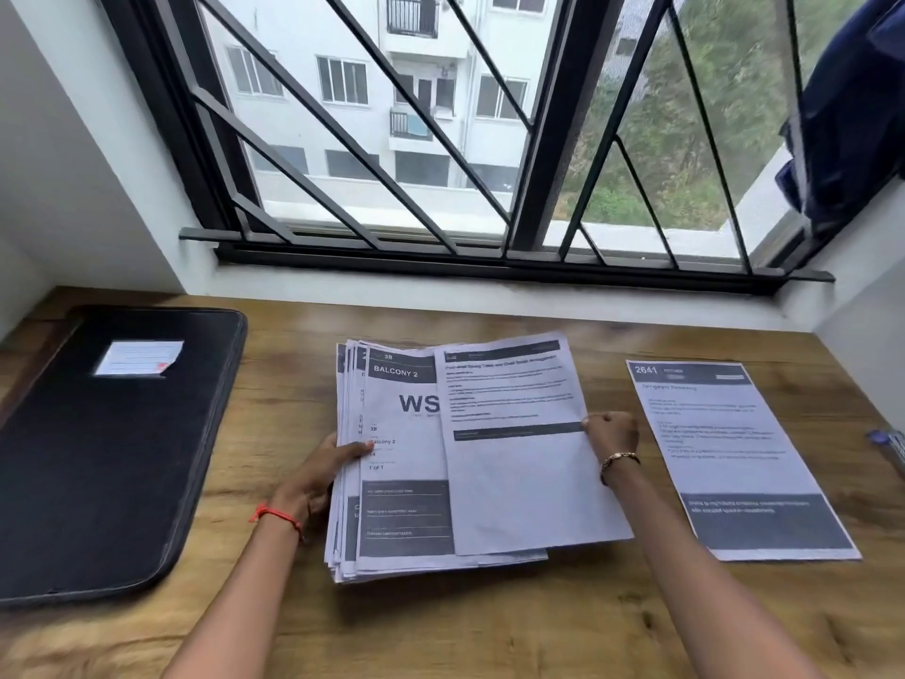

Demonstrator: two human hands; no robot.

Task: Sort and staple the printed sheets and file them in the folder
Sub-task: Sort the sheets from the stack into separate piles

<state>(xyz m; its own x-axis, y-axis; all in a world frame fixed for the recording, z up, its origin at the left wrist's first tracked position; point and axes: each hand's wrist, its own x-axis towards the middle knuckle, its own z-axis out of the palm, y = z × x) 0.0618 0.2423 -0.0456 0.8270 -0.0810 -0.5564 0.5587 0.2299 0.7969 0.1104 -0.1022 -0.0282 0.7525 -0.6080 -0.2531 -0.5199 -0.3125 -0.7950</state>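
A stack of printed sheets lies in the middle of the wooden table, its top page headed "BALCONY 2". My left hand grips the stack's left edge, thumb on top. My right hand pinches the right edge of a single sheet that lies skewed over the stack's right side. Another single sheet, headed "2641", lies flat to the right. A black zipped folder with a white label lies shut at the left.
A blue and silver object, possibly the stapler, shows partly at the table's right edge. A barred window stands behind the table, with white walls at both sides. Dark blue cloth hangs at the upper right.
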